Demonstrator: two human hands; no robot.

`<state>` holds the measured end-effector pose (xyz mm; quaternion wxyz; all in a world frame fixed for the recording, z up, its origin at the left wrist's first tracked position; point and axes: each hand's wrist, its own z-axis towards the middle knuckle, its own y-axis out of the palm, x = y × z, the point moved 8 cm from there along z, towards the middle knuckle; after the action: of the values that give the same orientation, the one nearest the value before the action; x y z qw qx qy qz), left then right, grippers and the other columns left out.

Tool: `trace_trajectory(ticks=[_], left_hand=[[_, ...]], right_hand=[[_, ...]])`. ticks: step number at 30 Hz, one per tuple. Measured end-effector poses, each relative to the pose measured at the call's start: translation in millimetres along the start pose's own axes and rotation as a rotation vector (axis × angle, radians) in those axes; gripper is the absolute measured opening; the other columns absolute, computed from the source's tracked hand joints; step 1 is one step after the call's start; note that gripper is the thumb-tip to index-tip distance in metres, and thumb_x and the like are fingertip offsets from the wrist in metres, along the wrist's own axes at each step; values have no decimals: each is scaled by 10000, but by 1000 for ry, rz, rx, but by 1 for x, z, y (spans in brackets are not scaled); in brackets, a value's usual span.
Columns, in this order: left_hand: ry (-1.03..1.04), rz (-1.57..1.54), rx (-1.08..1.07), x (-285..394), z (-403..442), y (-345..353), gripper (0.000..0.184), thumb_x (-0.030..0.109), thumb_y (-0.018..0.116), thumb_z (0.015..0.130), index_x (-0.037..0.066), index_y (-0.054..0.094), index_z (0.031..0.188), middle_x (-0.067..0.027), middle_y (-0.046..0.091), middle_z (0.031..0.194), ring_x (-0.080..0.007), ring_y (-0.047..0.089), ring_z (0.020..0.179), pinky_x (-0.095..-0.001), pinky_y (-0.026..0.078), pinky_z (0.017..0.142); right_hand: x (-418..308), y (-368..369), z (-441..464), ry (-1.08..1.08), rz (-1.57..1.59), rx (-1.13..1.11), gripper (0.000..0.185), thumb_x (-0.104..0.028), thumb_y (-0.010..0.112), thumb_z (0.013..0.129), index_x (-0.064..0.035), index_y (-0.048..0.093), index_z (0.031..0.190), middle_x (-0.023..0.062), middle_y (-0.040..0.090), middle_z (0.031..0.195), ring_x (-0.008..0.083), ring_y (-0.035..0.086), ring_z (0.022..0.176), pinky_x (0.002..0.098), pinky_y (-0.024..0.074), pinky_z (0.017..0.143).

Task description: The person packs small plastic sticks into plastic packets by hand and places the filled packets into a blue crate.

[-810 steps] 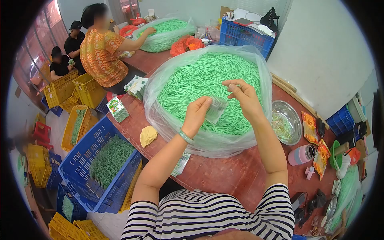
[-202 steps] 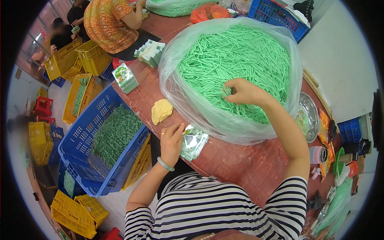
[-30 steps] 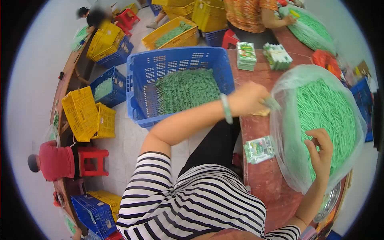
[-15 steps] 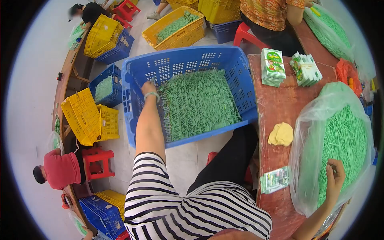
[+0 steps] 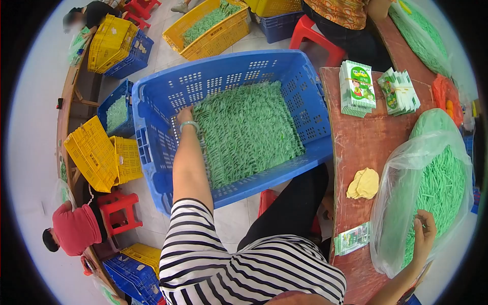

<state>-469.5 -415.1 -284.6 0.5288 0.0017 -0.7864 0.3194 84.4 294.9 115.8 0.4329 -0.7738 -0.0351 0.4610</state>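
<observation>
My left hand (image 5: pixel 186 115) reaches down into the blue crate (image 5: pixel 231 195), at the left edge of the rows of green packets (image 5: pixel 249 132). Its fingers are hidden low in the crate, so what it holds does not show. Over the near side of the large clear bag (image 5: pixel 389 203) is my right hand (image 5: pixel 425 229), fingers curled but apart, with nothing visible between them. Thin green sticks (image 5: pixel 443 188) fill that bag. Flat green-and-white wrappers (image 5: pixel 352 239) lie on the red table (image 5: pixel 356 145) beside it, below a yellow cloth (image 5: pixel 363 183).
Banded wrapper stacks (image 5: pixel 357 87) stand at the table's far end, near an orange-red bag (image 5: pixel 447 99). A person in a patterned top is beyond. Yellow crates (image 5: pixel 91 155) and a red stool (image 5: pixel 119 211) stand left, near a person in red (image 5: pixel 76 229).
My left hand has moved from beside the table down into the blue crate, and now sits against the packets. My right hand stays over the bag. The view has turned left.
</observation>
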Motion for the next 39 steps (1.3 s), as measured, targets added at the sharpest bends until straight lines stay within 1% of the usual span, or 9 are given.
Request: trace_trajectory(ticks=[3, 4, 7, 11, 14, 17, 29, 34, 39], left_hand=[[-322, -687, -61, -15, -6, 10, 355, -14, 538, 797, -79, 628, 1135, -160, 656, 1139, -279, 625, 997, -329, 483, 841], [-240, -727, -174, -4, -11, 6, 545, -149, 424, 720, -65, 563, 1240, -155, 617, 1234, -279, 610, 1056, -307, 496, 815], [-80, -424, -277, 8, -22, -1, 643, -204, 350, 655, -61, 573, 1240, -152, 581, 1294, -255, 597, 1098, -270, 498, 756], [103, 112, -229, 17, -17, -6, 361, -97, 572, 802, 20, 690, 1122, -120, 701, 1062, -216, 673, 935, -273, 506, 673], [38, 488, 57, 88, -77, -29, 187, 84, 689, 838, 82, 750, 1015, -104, 731, 911, -208, 690, 826, -323, 530, 707], [221, 582, 86, 59, -34, -11, 169, 203, 728, 797, 132, 764, 946, -168, 712, 898, -333, 681, 835, -430, 517, 792], [499, 914, -323, 53, -37, 42, 334, 85, 594, 823, 128, 693, 1139, -157, 675, 1100, -323, 636, 1037, -414, 482, 935], [526, 1025, -136, 107, -88, 17, 300, 46, 534, 837, 96, 697, 1084, -226, 562, 1216, -406, 576, 1107, -459, 485, 949], [449, 1133, -161, 124, -92, -3, 321, 96, 591, 820, 56, 671, 1128, -236, 578, 1243, -377, 571, 1145, -438, 471, 977]], right_hand=[[7, 1, -1, 51, -11, -3, 196, -58, 611, 892, -1, 611, 1080, 8, 564, 912, 85, 524, 839, 222, 420, 736], [9, 1, -1, 74, -10, -12, 197, -60, 612, 893, -2, 611, 1081, 8, 568, 912, 85, 527, 840, 223, 421, 736], [8, 6, 0, 36, 34, -20, 194, -64, 609, 898, 0, 612, 1081, 7, 574, 896, 85, 532, 833, 220, 421, 735], [10, 10, 2, 46, 75, -32, 194, -70, 609, 901, 2, 613, 1082, 7, 587, 896, 86, 536, 823, 218, 421, 736], [11, 10, 2, 21, 62, -27, 202, -73, 601, 909, 3, 608, 1096, 6, 592, 899, 81, 526, 809, 216, 411, 720], [15, 7, 0, -3, 30, -29, 210, -66, 582, 920, 2, 598, 1118, 1, 590, 897, 69, 498, 777, 212, 391, 685], [16, 5, -10, 13, 27, -40, 212, -19, 584, 900, 11, 603, 1109, 7, 558, 922, 88, 518, 850, 221, 415, 761], [16, 1, -11, -6, 21, -28, 210, -28, 584, 906, 9, 608, 1111, 13, 551, 933, 97, 516, 876, 232, 425, 778], [19, -12, -24, -63, 29, 7, 205, -28, 591, 902, 8, 611, 1103, 25, 547, 937, 109, 522, 888, 236, 431, 795]])
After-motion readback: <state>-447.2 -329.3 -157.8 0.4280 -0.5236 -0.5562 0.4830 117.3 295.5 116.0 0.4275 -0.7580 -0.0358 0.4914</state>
